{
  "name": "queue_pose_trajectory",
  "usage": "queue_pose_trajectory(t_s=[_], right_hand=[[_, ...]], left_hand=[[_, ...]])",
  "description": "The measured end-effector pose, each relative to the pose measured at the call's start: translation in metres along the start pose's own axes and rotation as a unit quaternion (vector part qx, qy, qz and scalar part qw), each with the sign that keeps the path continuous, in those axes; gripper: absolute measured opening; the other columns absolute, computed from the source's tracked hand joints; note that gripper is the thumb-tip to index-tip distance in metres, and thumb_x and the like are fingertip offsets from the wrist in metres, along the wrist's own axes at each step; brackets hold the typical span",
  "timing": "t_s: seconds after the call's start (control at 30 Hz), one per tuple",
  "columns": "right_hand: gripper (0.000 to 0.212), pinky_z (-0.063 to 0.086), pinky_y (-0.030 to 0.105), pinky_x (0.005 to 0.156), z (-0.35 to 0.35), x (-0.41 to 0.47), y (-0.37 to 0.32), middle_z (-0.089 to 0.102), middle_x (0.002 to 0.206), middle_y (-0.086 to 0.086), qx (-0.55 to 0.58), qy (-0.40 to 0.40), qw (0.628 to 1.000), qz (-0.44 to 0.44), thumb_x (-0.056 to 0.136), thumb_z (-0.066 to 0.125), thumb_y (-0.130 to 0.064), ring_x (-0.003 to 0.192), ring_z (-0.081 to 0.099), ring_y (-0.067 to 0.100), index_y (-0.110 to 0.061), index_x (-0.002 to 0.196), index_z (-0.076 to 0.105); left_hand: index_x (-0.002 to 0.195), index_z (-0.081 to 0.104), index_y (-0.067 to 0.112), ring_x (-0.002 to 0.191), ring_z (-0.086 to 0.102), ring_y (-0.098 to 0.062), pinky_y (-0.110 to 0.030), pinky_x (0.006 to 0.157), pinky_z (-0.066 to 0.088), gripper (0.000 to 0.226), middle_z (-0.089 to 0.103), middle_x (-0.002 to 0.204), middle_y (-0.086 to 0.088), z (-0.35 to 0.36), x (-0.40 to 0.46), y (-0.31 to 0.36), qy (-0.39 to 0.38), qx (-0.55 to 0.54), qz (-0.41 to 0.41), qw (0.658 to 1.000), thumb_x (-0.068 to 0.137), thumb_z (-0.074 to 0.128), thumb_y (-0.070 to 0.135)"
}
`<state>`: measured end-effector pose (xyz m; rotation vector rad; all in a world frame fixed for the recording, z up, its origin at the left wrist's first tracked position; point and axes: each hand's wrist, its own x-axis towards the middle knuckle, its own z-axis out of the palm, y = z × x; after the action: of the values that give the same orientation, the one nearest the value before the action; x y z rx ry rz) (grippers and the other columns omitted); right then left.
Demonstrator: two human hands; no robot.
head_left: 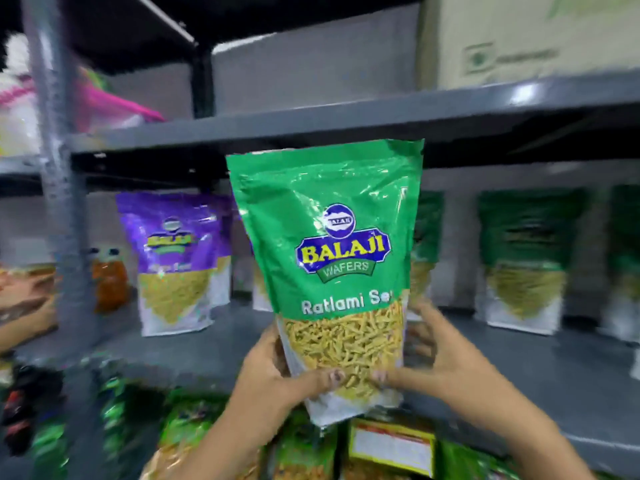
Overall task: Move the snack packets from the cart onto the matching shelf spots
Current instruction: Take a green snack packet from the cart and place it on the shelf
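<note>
I hold a green Ratlami Sev packet (332,244) upright in front of the grey shelf (519,368). My left hand (277,372) grips its lower left edge, and my right hand (440,358) grips its lower right edge, thumbs on the clear window. On the shelf behind stand purple packets (173,258) at the left and matching green packets (523,261) at the right. More green packets (194,427) lie in the cart below my arms, partly hidden.
A grey upright post (59,168) stands at the left. The upper shelf board (346,126) runs just above the held packet, with a cardboard box (519,36) on it. An orange bottle (110,282) sits left of the purple packets. Another person's hand (20,306) shows at the left edge.
</note>
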<state>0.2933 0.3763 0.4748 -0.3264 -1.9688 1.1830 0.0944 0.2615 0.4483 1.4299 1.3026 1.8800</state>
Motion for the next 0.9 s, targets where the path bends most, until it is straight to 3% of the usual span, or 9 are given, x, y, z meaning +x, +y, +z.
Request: queue_pose_trajectory(t_s=[0.1, 0.2, 0.33, 0.47, 0.53, 0.6, 0.7, 0.9], right_hand=[[0.077, 0.058, 0.035, 0.089, -0.045, -0.012, 0.021, 0.074, 0.113, -0.008, -0.036, 0.078, 0.996, 0.028, 0.048, 0.095, -0.038, 0.105, 0.071, 0.016, -0.041, 0.113, 0.055], [0.08, 0.054, 0.046, 0.097, -0.092, -0.02, 0.037, 0.072, 0.116, -0.011, -0.05, 0.133, 0.989, 0.035, 0.044, 0.095, -0.046, 0.109, 0.069, 0.016, -0.045, 0.113, 0.054], [0.079, 0.051, 0.043, 0.104, -0.14, -0.029, 0.061, 0.065, 0.13, -0.005, -0.067, 0.182, 0.98, 0.051, 0.055, 0.093, -0.033, 0.117, 0.064, 0.012, -0.044, 0.119, 0.047], [0.076, 0.047, 0.045, 0.107, -0.165, -0.032, 0.075, 0.063, 0.13, -0.014, -0.09, 0.207, 0.97, 0.091, 0.061, 0.088, -0.045, 0.12, 0.062, 0.015, -0.07, 0.112, 0.037], [0.073, 0.046, 0.044, 0.107, -0.176, -0.031, 0.08, 0.063, 0.125, -0.018, -0.103, 0.217, 0.964, 0.114, 0.06, 0.085, -0.051, 0.119, 0.062, 0.016, -0.079, 0.104, 0.033], [0.075, 0.042, 0.044, 0.11, -0.181, -0.03, 0.078, 0.061, 0.129, -0.014, -0.119, 0.216, 0.959, 0.138, 0.063, 0.081, -0.053, 0.124, 0.057, 0.018, -0.067, 0.117, 0.032], [0.096, 0.038, 0.043, 0.113, -0.186, -0.029, 0.08, 0.052, 0.145, 0.001, -0.15, 0.209, 0.952, 0.165, 0.073, 0.076, -0.051, 0.133, 0.049, 0.023, -0.033, 0.148, 0.019], [0.084, 0.033, 0.029, 0.1, -0.182, -0.024, 0.077, 0.04, 0.154, 0.009, -0.21, 0.237, 0.929, 0.191, 0.091, 0.065, -0.033, 0.141, 0.038, 0.031, -0.02, 0.153, 0.01]], left_hand=[[0.107, 0.063, 0.006, 0.09, 0.075, -0.02, -0.025, 0.071, 0.058, 0.057, 0.079, 0.1, -0.008, 0.054, 0.041, -0.019, -0.048, -0.023, -0.022, 0.998, 0.054, 0.083, -0.002], [0.108, 0.061, 0.007, 0.092, 0.075, -0.02, -0.031, 0.076, 0.06, 0.063, 0.079, 0.1, -0.005, 0.11, 0.074, -0.041, -0.104, -0.035, -0.058, 0.992, 0.051, 0.086, 0.0], [0.12, 0.058, 0.008, 0.111, 0.068, -0.03, -0.049, 0.099, 0.052, 0.081, 0.073, 0.117, -0.012, 0.167, 0.104, -0.065, -0.171, -0.047, -0.097, 0.979, 0.048, 0.094, 0.014], [0.115, 0.058, 0.013, 0.109, 0.069, -0.026, -0.041, 0.097, 0.054, 0.058, 0.073, 0.116, -0.011, 0.202, 0.126, -0.075, -0.187, -0.047, -0.121, 0.974, 0.065, 0.083, -0.003], [0.115, 0.057, 0.016, 0.112, 0.067, -0.024, -0.042, 0.1, 0.052, 0.059, 0.071, 0.119, -0.011, 0.213, 0.135, -0.079, -0.2, -0.044, -0.124, 0.971, 0.064, 0.085, 0.003], [0.121, 0.054, 0.013, 0.112, 0.067, -0.021, -0.037, 0.097, 0.053, 0.074, 0.071, 0.121, -0.009, 0.221, 0.14, -0.082, -0.207, -0.034, -0.126, 0.97, 0.057, 0.09, 0.015], [0.124, 0.053, 0.014, 0.112, 0.067, -0.019, -0.031, 0.09, 0.055, 0.078, 0.071, 0.121, -0.005, 0.229, 0.145, -0.086, -0.211, -0.03, -0.127, 0.969, 0.055, 0.089, 0.02], [0.121, 0.054, 0.015, 0.112, 0.066, -0.02, -0.035, 0.097, 0.053, 0.063, 0.07, 0.121, -0.007, 0.238, 0.152, -0.096, -0.2, -0.032, -0.125, 0.971, 0.066, 0.085, 0.01]])
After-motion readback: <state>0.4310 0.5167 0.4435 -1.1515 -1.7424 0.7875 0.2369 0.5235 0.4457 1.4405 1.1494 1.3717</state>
